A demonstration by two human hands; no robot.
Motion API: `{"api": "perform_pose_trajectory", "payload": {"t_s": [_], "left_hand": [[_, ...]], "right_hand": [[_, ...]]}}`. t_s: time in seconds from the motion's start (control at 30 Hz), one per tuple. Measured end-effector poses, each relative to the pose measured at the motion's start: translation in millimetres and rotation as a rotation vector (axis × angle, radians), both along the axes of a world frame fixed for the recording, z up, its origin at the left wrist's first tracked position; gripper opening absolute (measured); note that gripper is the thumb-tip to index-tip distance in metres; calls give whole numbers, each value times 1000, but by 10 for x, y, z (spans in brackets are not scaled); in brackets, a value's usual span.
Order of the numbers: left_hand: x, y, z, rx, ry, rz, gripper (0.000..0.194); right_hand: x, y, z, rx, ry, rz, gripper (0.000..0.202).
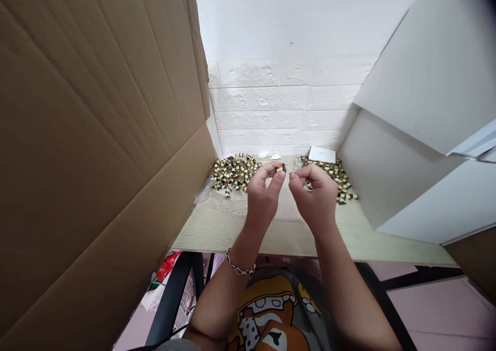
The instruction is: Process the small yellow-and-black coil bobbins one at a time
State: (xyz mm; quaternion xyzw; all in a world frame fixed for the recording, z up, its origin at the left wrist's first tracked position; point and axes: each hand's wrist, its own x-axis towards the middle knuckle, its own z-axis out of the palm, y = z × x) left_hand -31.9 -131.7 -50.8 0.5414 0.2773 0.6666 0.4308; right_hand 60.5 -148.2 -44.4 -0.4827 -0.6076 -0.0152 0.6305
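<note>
My left hand [263, 188] pinches a small yellow-and-black transformer coil [280, 169] between thumb and fingertips, raised over the table. Close beside it on the right, my right hand [314, 189] has thumb and index finger pressed together. What lies between those fingertips, if anything, is too small to make out. A loose pile of similar coils [234, 174] lies left of my hands on a clear plastic sheet [217, 202]. Another pile of coils [343, 183] lies to the right, partly hidden behind my right hand.
A white card [322, 154] rests at the back of the right pile. Small white scraps [269, 155] lie by the brick-patterned wall [267, 100]. Tall cardboard [104, 134] bounds the left side, white panels [403, 170] the right. The wooden table's [287, 243] front edge is near my forearms.
</note>
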Motion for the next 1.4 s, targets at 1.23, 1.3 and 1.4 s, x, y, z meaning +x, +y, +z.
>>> {"api": "perform_pose_trajectory", "payload": {"t_s": [1.23, 1.3, 1.4], "left_hand": [[-124, -63, 105, -328, -236, -515, 16], [-121, -60, 111, -319, -228, -495, 16], [-118, -57, 132, -293, -207, -472, 15]], "right_hand": [[41, -169, 158, 137, -394, -1, 14], [47, -167, 158, 146, -398, 6, 15], [59, -172, 168, 148, -404, 19, 15]]}}
